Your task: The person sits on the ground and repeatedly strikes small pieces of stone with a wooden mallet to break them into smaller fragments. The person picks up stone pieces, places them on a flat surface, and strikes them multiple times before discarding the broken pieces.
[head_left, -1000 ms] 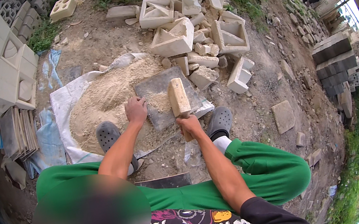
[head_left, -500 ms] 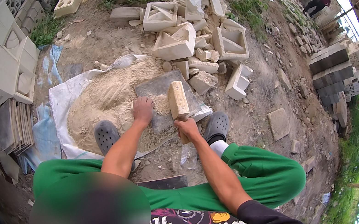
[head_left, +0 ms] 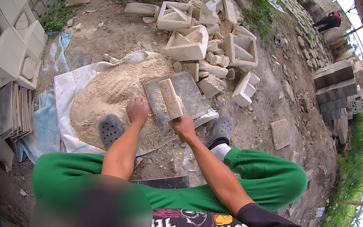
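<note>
The right hand (head_left: 182, 127) is gripping a pale wooden block (head_left: 170, 98) upright over a flat grey slab (head_left: 174, 98). The left hand (head_left: 137, 109) is resting curled on the coarse sand pile (head_left: 103, 94) beside the slab's left edge. Broken concrete blocks (head_left: 209, 48) are crowding the far side.

Wooden block (head_left: 170, 98): pale, oblong, squared edges. Stands nearly upright, long axis running away from the person, lower end gripped in the right hand (head_left: 182, 126), upper end over the slab. Grey slab (head_left: 190, 92): flat, roughly square, dusted with sandy grains, lying on the ground at the right edge of the sand pile (head_left: 103, 94). Pile is tan, loose, heaped on a white sheet. Left hand (head_left: 137, 109) rests palm-down on the sand, just beside the slab's left edge.
</note>
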Available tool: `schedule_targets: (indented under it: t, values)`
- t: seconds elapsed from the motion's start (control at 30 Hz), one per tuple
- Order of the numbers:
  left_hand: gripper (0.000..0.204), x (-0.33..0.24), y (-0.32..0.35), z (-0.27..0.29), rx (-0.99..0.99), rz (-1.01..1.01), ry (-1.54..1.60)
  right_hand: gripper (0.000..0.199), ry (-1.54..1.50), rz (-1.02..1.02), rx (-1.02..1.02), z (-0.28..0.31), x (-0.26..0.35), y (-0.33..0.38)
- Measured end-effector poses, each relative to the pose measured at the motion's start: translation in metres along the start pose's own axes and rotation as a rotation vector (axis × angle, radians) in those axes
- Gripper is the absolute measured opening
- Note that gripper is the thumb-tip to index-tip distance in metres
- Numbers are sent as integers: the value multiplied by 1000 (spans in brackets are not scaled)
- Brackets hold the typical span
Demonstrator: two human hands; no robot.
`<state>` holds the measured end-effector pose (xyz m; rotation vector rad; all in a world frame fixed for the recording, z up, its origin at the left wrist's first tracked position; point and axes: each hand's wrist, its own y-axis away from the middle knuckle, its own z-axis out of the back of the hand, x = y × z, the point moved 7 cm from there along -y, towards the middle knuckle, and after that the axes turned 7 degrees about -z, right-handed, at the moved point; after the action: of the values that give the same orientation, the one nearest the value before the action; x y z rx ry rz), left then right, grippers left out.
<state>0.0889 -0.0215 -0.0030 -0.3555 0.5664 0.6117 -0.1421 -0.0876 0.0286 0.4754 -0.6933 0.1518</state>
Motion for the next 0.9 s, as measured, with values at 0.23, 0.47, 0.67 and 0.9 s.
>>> schedule_targets:
  t: [0.23, 0.47, 0.67, 0.9]
  values:
    - [33, 8, 13, -5, 73, 59, 36, 30, -119, -348, 203, 15, -3, 10]
    - [43, -13, 31, -1, -10, 155, -20, 30, -135, -105, 117, 8, 7, 16]
    - [48, -52, 81, -15, 256, 707, 339, 35, 166, -309, 216, 52, -9, -22]
    - [67, -46, 82, -70, 319, 892, 495, 44, 872, 40, 116, 245, 109, -50]
